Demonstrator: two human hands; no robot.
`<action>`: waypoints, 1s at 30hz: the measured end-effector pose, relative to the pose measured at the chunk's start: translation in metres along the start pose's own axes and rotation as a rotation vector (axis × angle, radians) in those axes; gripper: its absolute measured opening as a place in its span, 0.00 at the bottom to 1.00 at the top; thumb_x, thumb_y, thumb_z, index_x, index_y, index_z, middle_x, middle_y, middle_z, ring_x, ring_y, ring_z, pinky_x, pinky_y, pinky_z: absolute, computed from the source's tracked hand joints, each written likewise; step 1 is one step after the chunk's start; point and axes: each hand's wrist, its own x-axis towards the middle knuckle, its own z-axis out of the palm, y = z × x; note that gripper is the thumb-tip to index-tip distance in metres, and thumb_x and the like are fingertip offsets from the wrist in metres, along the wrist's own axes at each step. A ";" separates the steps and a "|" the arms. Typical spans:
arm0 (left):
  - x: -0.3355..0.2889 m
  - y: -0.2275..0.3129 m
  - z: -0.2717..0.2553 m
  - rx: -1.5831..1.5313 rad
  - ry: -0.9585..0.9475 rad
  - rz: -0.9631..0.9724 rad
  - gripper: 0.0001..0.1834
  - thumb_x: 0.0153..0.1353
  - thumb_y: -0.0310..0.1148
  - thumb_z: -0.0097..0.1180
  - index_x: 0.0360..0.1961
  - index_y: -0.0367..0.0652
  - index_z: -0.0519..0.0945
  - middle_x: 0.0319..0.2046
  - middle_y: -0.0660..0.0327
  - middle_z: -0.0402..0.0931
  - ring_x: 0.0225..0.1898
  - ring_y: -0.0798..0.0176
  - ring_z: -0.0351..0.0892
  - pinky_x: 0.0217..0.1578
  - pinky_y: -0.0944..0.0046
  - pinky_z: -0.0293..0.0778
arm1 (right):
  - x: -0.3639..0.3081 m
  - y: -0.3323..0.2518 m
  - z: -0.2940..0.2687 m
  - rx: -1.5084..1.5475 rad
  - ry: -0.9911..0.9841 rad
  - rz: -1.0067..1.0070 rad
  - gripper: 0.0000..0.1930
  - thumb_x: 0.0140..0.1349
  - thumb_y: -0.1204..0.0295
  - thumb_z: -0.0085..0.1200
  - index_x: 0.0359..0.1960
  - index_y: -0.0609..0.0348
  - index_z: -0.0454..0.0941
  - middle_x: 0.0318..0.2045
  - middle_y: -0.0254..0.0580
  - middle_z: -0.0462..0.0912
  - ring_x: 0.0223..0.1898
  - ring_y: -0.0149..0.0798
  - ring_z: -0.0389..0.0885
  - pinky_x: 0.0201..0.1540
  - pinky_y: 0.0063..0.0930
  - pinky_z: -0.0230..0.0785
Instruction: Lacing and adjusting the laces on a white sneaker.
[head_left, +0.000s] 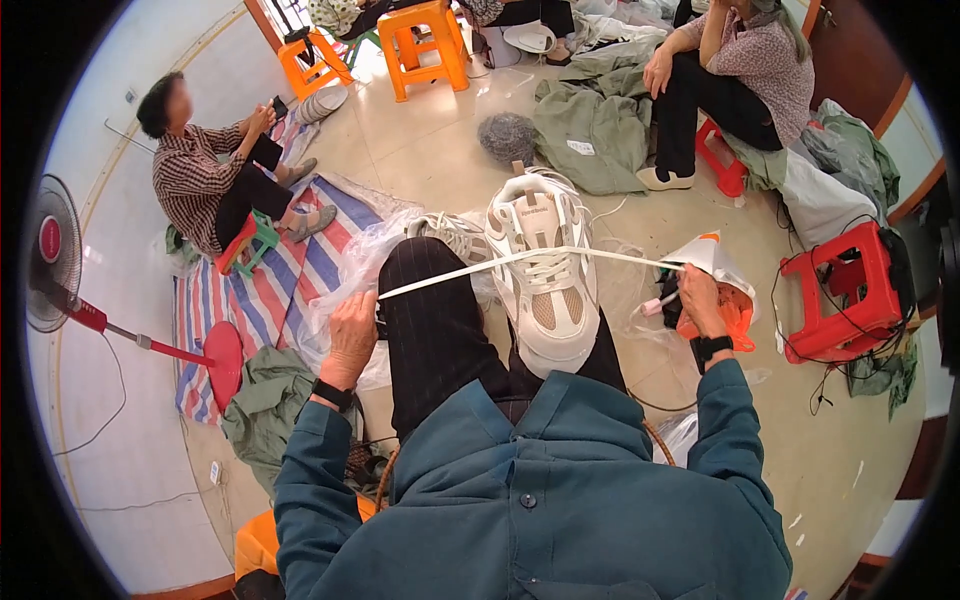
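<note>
If the shoe (551,305) is clock centre and 12 is the top of the view, left hand (352,328) is between 8 and 9, right hand (702,303) at 3. Shoe's on the wearer's right thigh (609,362), toe at 6, tongue at 12, white/beige, laced up the front. Left hand: fingers curled together, pinching one side of the white lace (460,274). Right hand: fingertips pinching the other side. Lace runs near straight from hand to hand across the shoe's upper eyelets; the left run passes over the left knee (425,325). Both hands well apart from the shoe body. Second shoe (450,235) just beside it at 10, partly hidden by the knee. White/orange bag (743,313) right behind right hand at 3; red stool (803,330) further out, same direction. Striped sheet (310,255) at 9, fan (48,245) beyond it. Green cloth (268,400) at 8. Grey mesh bundle (507,138) near 12, green garments (592,120) just right of it. Seated people: one (200,190) between 9 and 10, one (755,85) between 1 and 2. Orange stool (423,22) at 11.
</note>
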 end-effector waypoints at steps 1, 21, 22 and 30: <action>-0.004 -0.002 0.002 -0.001 0.005 0.003 0.09 0.52 0.19 0.47 0.36 0.37 0.72 0.22 0.54 0.70 0.27 0.51 0.75 0.28 0.56 0.69 | -0.008 0.011 0.001 -0.002 0.005 0.001 0.10 0.61 0.68 0.42 0.29 0.62 0.70 0.25 0.58 0.77 0.30 0.61 0.77 0.31 0.52 0.67; -0.255 -0.005 0.077 -0.143 -0.377 -0.530 0.06 0.54 0.29 0.48 0.24 0.39 0.75 0.19 0.44 0.74 0.26 0.38 0.76 0.27 0.44 0.69 | -0.306 0.090 0.059 0.004 -0.224 0.465 0.11 0.57 0.68 0.47 0.26 0.63 0.77 0.29 0.58 0.79 0.34 0.61 0.77 0.38 0.52 0.69; -0.256 0.004 0.080 -0.201 -0.418 -0.579 0.07 0.53 0.29 0.49 0.23 0.39 0.76 0.20 0.44 0.74 0.26 0.38 0.76 0.28 0.44 0.70 | -0.313 0.094 0.058 0.030 -0.218 0.446 0.12 0.57 0.67 0.47 0.26 0.63 0.77 0.30 0.58 0.79 0.35 0.61 0.77 0.38 0.52 0.69; -0.353 0.026 0.124 -0.137 -0.699 -0.763 0.17 0.56 0.43 0.51 0.24 0.38 0.75 0.23 0.42 0.75 0.31 0.38 0.77 0.30 0.45 0.70 | -0.296 0.083 0.062 0.040 -0.212 0.525 0.12 0.58 0.67 0.46 0.25 0.62 0.77 0.29 0.57 0.79 0.35 0.61 0.77 0.39 0.52 0.68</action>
